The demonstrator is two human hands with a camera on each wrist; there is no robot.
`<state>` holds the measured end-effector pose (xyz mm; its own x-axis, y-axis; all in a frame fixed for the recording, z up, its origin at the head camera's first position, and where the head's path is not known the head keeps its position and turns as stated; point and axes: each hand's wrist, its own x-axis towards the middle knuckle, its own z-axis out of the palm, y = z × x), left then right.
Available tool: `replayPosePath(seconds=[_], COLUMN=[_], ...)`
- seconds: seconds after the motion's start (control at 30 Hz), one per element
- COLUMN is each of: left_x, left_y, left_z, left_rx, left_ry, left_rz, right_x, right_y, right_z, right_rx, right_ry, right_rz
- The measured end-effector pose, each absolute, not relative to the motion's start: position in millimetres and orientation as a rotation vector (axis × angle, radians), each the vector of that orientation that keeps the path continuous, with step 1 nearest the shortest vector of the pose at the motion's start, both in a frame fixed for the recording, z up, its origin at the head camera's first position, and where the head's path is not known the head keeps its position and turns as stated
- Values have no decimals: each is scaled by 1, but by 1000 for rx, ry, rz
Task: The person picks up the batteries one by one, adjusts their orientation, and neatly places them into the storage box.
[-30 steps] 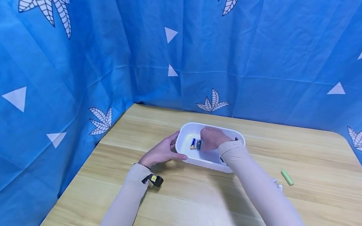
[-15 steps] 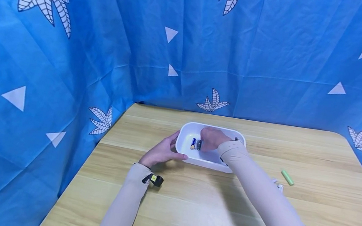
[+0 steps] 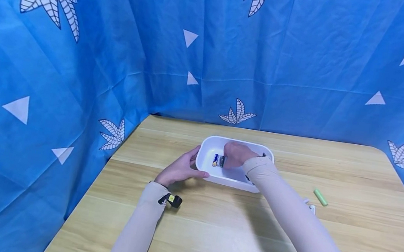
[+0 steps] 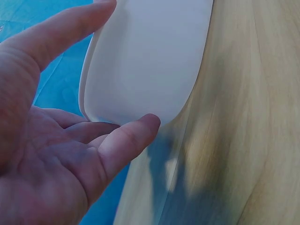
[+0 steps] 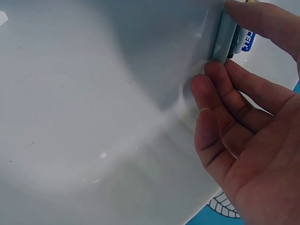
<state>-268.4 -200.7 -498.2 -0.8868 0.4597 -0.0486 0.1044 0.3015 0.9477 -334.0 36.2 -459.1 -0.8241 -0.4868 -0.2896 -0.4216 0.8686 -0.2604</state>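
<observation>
Endwise, pinches a grey-green cylinder (image 5: 225,36) between thumb and fingertips of the right hand (image 5: 262,133) inside a white box (image 3: 231,184), probably leaving its sides free beside the blue-and-white battery (image 5: 247,42) just past the grip. Left of that, holds the box's end with the left hand (image 3: 180,169), apparently for steadiness. Well right of the grip, shows a green cylinder (image 3: 320,197) on the wooden table (image 3: 216,237).

A creased blue curtain (image 3: 313,60) printed with white leaves (image 3: 49,3) and triangles (image 3: 18,109) hangs behind a pale wood-grain table (image 3: 370,234). Light gleams softly off the tabletop.
</observation>
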Motion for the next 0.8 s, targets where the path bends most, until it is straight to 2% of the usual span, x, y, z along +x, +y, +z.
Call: replayPosePath(seconds=[0.53, 0.8], left_x=[-269, -267], left_y=[-201, -201], left_z=[-499, -497], left_rx=[525, 511], left_ry=[2267, 2286], left_rz=[1605, 1582], right_x=[-333, -330], right_y=[38, 40], right_z=[-457, -439], right_rx=[-618, -631], right_ry=[2675, 2643], right_rz=[-307, -322])
